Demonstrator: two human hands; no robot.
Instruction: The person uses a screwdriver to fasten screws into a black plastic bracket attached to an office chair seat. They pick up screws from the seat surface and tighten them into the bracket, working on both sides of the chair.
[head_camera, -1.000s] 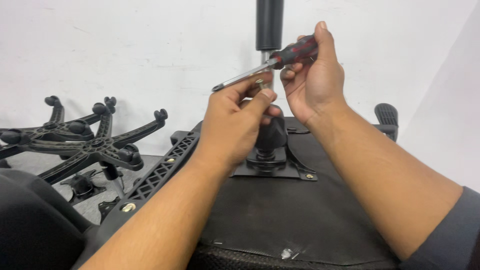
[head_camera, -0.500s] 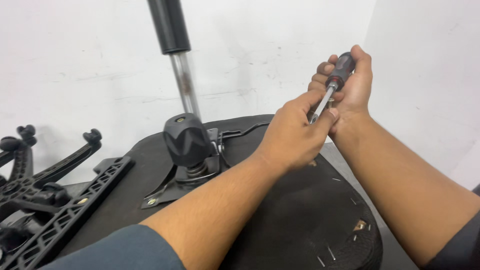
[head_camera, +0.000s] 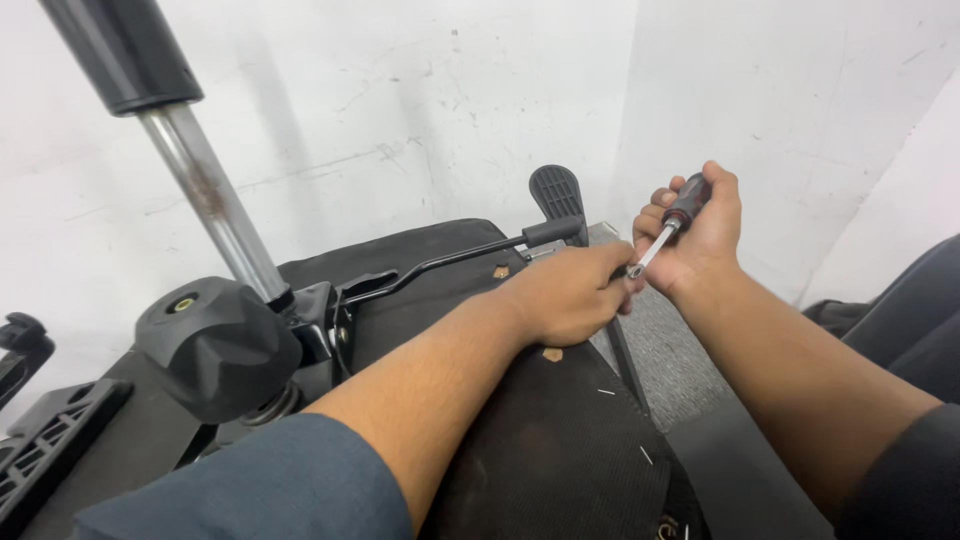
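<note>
Black fabric on the upturned chair seat underside (head_camera: 560, 450) fills the lower middle of the frame, and that's what both hands are working over. The right hand (head_camera: 700, 235), right of centre, is wrapped in a fist around the dark red-and-black handle of a screwdriver with a thin steel shaft (head_camera: 672, 222), with the shaft slanting down-left toward the left hand (head_camera: 570, 295). The left hand is curled, fingers pinched around the shaft's tip at the far edge of the seat; what exactly is under the tip is hidden by the fingers, so I can't tell if there's a screw there. If it were me, I'd keep that left pinch low on the tip to stop it wandering, line the handle straight with the shaft's target and push down before twisting so it doesn't cam out. Just beside the hands, the black bent metal lever with the ribbed paddle end (head_camera: 555, 195) runs from centre toward upper middle. Further off at the upper left is the chrome gas lift cylinder with its black sleeve (head_camera: 200, 190), and the chunky black plastic knob (head_camera: 215, 345) at left.
</note>
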